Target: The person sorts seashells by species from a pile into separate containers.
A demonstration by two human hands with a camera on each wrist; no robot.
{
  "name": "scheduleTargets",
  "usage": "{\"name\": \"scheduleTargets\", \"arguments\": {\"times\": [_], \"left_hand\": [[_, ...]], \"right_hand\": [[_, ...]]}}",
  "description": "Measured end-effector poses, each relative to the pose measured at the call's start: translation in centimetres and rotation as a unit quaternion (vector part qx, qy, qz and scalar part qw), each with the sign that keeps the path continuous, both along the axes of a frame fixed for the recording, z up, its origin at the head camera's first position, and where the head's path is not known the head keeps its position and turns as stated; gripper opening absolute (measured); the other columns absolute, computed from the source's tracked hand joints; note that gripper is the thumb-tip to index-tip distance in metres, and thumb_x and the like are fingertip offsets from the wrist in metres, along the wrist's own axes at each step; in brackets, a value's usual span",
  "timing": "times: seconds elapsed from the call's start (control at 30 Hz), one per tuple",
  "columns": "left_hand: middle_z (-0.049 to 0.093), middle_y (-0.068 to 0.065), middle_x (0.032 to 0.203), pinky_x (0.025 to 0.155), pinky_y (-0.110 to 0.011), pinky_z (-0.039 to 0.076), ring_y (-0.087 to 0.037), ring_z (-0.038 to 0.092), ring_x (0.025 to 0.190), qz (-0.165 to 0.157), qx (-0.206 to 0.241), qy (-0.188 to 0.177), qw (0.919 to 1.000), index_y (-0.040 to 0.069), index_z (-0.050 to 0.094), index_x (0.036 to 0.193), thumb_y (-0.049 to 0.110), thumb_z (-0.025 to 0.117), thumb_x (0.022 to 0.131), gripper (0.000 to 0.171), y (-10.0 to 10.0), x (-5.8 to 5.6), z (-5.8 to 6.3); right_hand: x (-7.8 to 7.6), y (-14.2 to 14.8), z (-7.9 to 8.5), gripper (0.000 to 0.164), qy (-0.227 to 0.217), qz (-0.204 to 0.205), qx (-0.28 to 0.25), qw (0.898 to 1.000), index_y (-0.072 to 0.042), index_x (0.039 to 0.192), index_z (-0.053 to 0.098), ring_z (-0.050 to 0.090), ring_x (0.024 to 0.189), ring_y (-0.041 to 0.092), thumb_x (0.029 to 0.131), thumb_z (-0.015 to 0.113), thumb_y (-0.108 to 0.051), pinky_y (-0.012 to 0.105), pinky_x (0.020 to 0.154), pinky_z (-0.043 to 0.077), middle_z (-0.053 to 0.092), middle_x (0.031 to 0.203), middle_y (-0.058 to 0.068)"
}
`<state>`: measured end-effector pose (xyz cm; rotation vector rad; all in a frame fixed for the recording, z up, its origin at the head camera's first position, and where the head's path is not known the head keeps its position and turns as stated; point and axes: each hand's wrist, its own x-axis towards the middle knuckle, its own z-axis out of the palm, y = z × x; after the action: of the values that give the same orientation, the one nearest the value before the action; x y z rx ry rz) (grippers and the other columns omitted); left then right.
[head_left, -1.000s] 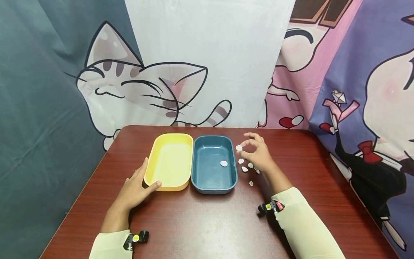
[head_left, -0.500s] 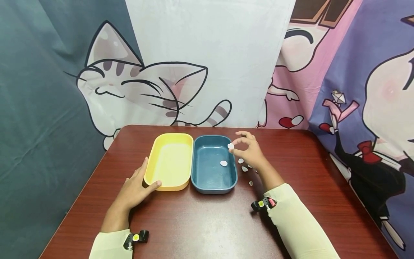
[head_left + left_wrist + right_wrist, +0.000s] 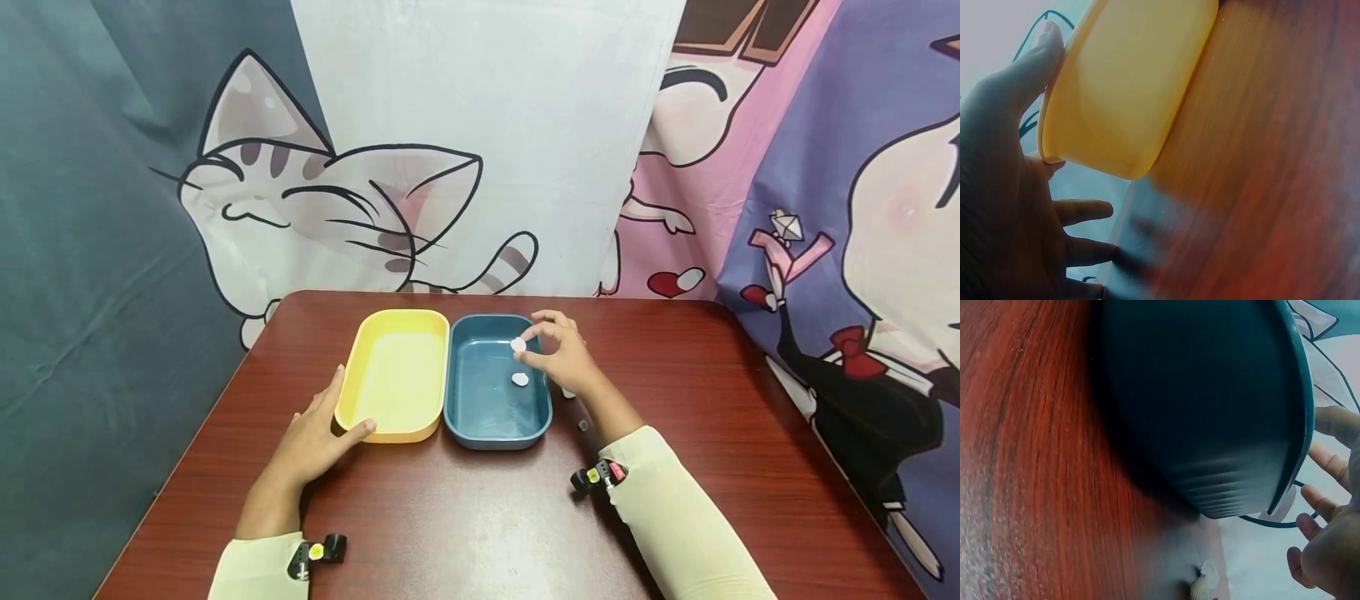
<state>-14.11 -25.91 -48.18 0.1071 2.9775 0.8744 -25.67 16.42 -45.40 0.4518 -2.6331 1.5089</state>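
Over the back right part of a dark teal tray (image 3: 483,408), my right hand (image 3: 562,357) pinches a small white seashell (image 3: 517,344) between thumb and index finger. Another white seashell (image 3: 520,379) lies on that tray's floor. My left hand (image 3: 309,446) rests at the near left corner of a yellow tray (image 3: 392,375), thumb on the front rim and straight fingers along the side. In the left wrist view the other fingers spread away from the yellow wall. The right wrist view shows the teal tray's outer wall, which hides the pinched shell.
Both trays stand side by side on a reddish-brown wooden table (image 3: 450,517). Right of the teal tray lie loose seashells (image 3: 583,425), partly hidden by the right hand and forearm; a ridged shell (image 3: 1199,588) shows in the right wrist view. Cartoon-printed curtains (image 3: 495,100) hang behind.
My right hand has moved left with the pinched seashell, from beside the teal tray, across its right rim, to above its inside. The left hand and both trays have stayed put.
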Motion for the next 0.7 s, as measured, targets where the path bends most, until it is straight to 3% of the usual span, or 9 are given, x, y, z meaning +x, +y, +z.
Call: {"name": "scheduleTargets", "arguments": {"times": [0.2,0.37,0.7], "left_hand": [[0.029,-0.028,0.178,0.121,-0.090,0.018,-0.058,0.036,0.159,0.001,0.001,-0.002,1.0000,0.021,0.001,0.178,0.068,0.068,0.098,0.115,0.1,0.0,0.1],[0.029,-0.028,0.178,0.121,-0.090,0.017,-0.057,0.035,0.160,0.000,0.001,0.000,1.0000,0.021,0.000,0.178,0.068,0.068,0.098,0.115,0.1,0.0,0.2],[0.028,-0.026,0.178,0.121,-0.090,0.017,-0.056,0.034,0.161,0.001,0.003,-0.002,1.0000,0.021,0.001,0.178,0.068,0.068,0.098,0.115,0.1,0.1,0.1]], "right_hand": [[0.1,0.2,-0.1,0.036,-0.003,0.011,0.005,1.000,-0.010,0.120,0.079,0.032,0.154,0.038,0.088,0.092,-0.020,0.075,0.122,0.024,0.050,0.162,0.015],[0.2,0.5,-0.3,0.036,-0.003,0.005,0.000,1.000,-0.012,0.120,0.079,0.034,0.152,0.037,0.088,0.093,-0.021,0.072,0.120,0.032,0.052,0.160,0.014],[0.0,1.6,-0.6,0.040,0.003,-0.003,-0.007,1.000,-0.004,0.122,0.078,0.037,0.149,0.038,0.088,0.092,-0.021,0.069,0.119,0.035,0.054,0.158,0.013]]}}
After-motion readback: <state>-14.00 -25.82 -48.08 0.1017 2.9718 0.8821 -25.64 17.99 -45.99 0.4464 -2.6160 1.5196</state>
